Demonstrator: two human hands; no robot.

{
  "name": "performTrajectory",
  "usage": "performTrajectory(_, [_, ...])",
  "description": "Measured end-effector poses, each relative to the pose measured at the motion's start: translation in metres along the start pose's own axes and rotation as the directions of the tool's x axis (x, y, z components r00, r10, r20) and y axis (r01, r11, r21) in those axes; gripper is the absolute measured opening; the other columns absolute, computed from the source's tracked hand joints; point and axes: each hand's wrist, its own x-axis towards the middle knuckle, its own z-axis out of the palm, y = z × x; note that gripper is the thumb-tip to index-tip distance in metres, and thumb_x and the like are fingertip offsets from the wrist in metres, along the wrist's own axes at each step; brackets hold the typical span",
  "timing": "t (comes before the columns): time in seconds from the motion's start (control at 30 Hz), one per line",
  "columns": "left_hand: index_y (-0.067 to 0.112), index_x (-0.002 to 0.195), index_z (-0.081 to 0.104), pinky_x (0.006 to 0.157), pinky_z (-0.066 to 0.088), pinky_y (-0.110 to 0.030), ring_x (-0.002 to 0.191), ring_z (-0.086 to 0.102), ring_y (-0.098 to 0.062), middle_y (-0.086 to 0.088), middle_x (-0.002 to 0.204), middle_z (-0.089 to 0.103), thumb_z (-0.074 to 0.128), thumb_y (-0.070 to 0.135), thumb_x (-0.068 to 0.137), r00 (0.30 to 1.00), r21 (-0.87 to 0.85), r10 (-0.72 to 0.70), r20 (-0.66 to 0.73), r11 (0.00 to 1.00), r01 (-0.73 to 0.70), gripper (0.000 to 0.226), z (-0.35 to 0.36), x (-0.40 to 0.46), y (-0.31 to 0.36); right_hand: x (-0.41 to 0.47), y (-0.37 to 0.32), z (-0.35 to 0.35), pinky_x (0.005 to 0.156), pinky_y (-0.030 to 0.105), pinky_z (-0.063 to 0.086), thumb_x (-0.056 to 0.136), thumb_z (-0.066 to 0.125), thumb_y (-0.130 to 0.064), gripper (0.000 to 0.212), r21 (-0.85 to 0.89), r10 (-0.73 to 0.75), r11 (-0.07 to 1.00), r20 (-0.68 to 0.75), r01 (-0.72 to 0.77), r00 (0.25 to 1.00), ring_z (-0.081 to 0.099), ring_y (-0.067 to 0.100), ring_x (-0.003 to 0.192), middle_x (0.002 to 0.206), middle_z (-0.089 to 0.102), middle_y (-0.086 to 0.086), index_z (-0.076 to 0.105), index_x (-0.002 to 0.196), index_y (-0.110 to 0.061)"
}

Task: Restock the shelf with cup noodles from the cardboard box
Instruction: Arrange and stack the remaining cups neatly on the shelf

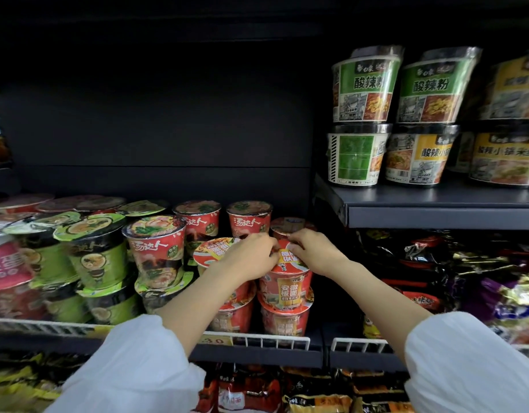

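While both hands meet on the lid of the top red cup [287,281], stacked on another at the shelf's [257,342] right end, left hand [251,256] and right hand [312,251] pinch its rim, likely squaring it. Neighbour cups crowd left; shelf wall close right; open room above. Cardboard box unseen.

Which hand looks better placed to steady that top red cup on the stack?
Probably the right hand: it rests on the top red cup, near the lid. The left hand touches its lid edge, mostly over the neighbouring stack.
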Motion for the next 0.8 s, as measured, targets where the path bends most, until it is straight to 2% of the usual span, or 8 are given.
performTrajectory(0.17, [0.013,0.12,0.061,0.084,0.05,-0.036,0.109,0.057,-0.023,-0.007,0.122,0.059,0.048,0.023,0.095,0.983,-0.094,-0.066,-0.169,0.994,0.05,0.03,-0.004,-0.02,0.009,-0.035,-0.019,-0.006,0.097,0.033,0.045,0.096,0.044,-0.012,0.032,0.07,-0.007,0.997,-0.207,0.022,0.978,0.055,0.024,0.116,0.125,0.059,0.01,0.06,0.123,-0.006])
performTrajectory(0.27, [0.015,0.117,0.063,0.085,0.05,-0.034,0.107,0.059,-0.02,-0.002,0.118,0.062,0.051,0.024,0.095,0.949,-0.114,-0.056,-0.311,0.993,0.021,0.027,-0.002,-0.045,0.02,-0.072,-0.027,-0.005,0.097,0.03,0.044,0.096,0.045,-0.013,0.031,0.063,-0.005,0.998,-0.239,0.021,0.971,0.053,0.022,0.117,0.124,0.059,0.008,0.061,0.123,-0.01])
performTrajectory(0.33, [0.017,0.111,0.065,0.078,0.05,-0.028,0.098,0.061,-0.016,0.002,0.109,0.065,0.051,0.025,0.095,0.931,-0.177,-0.059,-0.36,0.984,-0.006,0.022,0.001,-0.066,0.031,-0.101,-0.031,-0.006,0.091,0.029,0.047,0.096,0.045,-0.013,0.03,0.068,0.01,0.998,-0.243,0.007,0.97,0.059,0.02,0.108,0.117,0.063,0.007,0.063,0.12,-0.012])
performTrajectory(0.4, [0.018,0.101,0.066,0.071,0.054,-0.029,0.082,0.064,-0.013,0.003,0.095,0.069,0.051,0.025,0.095,0.935,-0.273,-0.083,-0.344,0.962,-0.015,0.018,0.006,-0.088,0.044,-0.132,-0.032,-0.008,0.085,0.027,0.049,0.095,0.044,-0.012,0.03,0.083,0.052,0.996,-0.234,-0.033,0.971,0.063,0.018,0.098,0.109,0.067,0.004,0.065,0.118,-0.014])
performTrajectory(0.47, [0.018,0.097,0.067,0.067,0.055,-0.036,0.075,0.064,-0.017,0.002,0.087,0.069,0.051,0.025,0.093,0.952,-0.35,-0.103,-0.287,0.937,-0.005,0.018,0.011,-0.109,0.06,-0.163,-0.03,-0.009,0.082,0.03,0.052,0.095,0.045,-0.014,0.029,0.103,0.105,0.991,-0.213,-0.085,0.971,0.065,0.018,0.092,0.103,0.07,0.002,0.065,0.116,-0.016])
performTrajectory(0.63, [0.016,0.087,0.066,0.055,0.045,-0.028,0.064,0.06,-0.016,0.0,0.074,0.067,0.05,0.022,0.093,0.984,-0.45,-0.066,-0.165,0.893,-0.016,0.018,0.035,-0.148,0.108,-0.241,-0.008,-0.007,0.068,0.033,0.054,0.097,0.045,-0.017,0.028,0.066,0.22,0.975,-0.148,-0.212,0.964,0.064,0.017,0.071,0.079,0.067,-0.003,0.064,0.117,-0.015])
performTrajectory(0.73, [0.016,0.083,0.064,0.055,0.045,-0.028,0.06,0.058,-0.016,-0.001,0.074,0.066,0.05,0.022,0.094,0.996,-0.459,-0.04,-0.083,0.889,-0.003,0.019,0.056,-0.169,0.141,-0.286,0.008,-0.007,0.074,0.043,0.056,0.097,0.045,-0.018,0.027,0.059,0.286,0.958,-0.097,-0.282,0.953,0.067,0.025,0.079,0.09,0.071,0.005,0.065,0.115,-0.016])
performTrajectory(0.8, [0.02,0.081,0.061,0.054,0.045,-0.027,0.055,0.054,-0.013,0.0,0.075,0.065,0.049,0.024,0.095,0.999,-0.452,-0.029,-0.035,0.892,0.01,0.019,0.068,-0.184,0.166,-0.316,0.019,-0.008,0.078,0.041,0.056,0.096,0.046,-0.017,0.028,0.054,0.32,0.947,-0.059,-0.318,0.945,0.067,0.024,0.085,0.098,0.072,0.006,0.065,0.116,-0.015])
